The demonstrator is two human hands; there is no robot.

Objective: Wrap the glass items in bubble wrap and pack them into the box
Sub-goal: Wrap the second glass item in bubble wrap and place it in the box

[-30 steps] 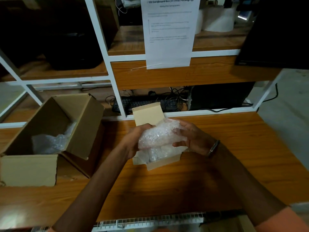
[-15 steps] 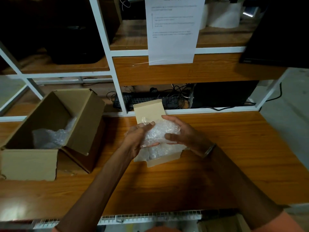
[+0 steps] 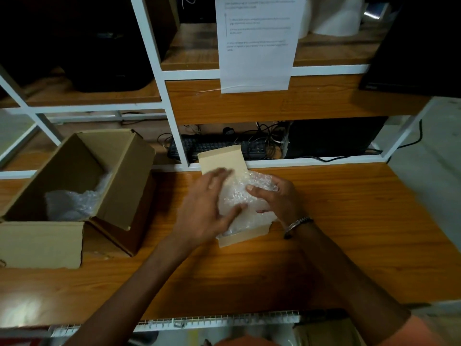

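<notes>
Nearest the wearer, both forearms reached across the wooden tabletop (image 3: 349, 221) toward a small open cardboard box (image 3: 245, 237) at its centre. The left hand (image 3: 207, 216) lay with fingers spread and nearly straight, pressing on the near-left side of a bubble-wrapped bundle (image 3: 239, 198); its outline was blurred, so the exact contact could not be confirmed. The right hand (image 3: 277, 198) held the bundle's right side, thumb curled over the top. The bundle sat partly in the small box and stood proud of its walls; what lay inside the wrap could not be seen. Assessed risks: the glass within could crack if pushed down hard against the rim or against whatever lay beneath; the wrap showed no visible tape and could loosen under the pressing palm; the light box, braced only by the hands, could slide or tip on the smooth surface; the upright rear flap (image 3: 222, 159) might not close over a bundle seated this high. Further left stood a larger open carton (image 3: 119, 176), with more bubble wrap (image 3: 72, 203) lying loose inside. Beyond, a keyboard (image 3: 212, 147) and tangled cables occupied the lower shelf, and a printed sheet (image 3: 257, 46) hung above.
</notes>
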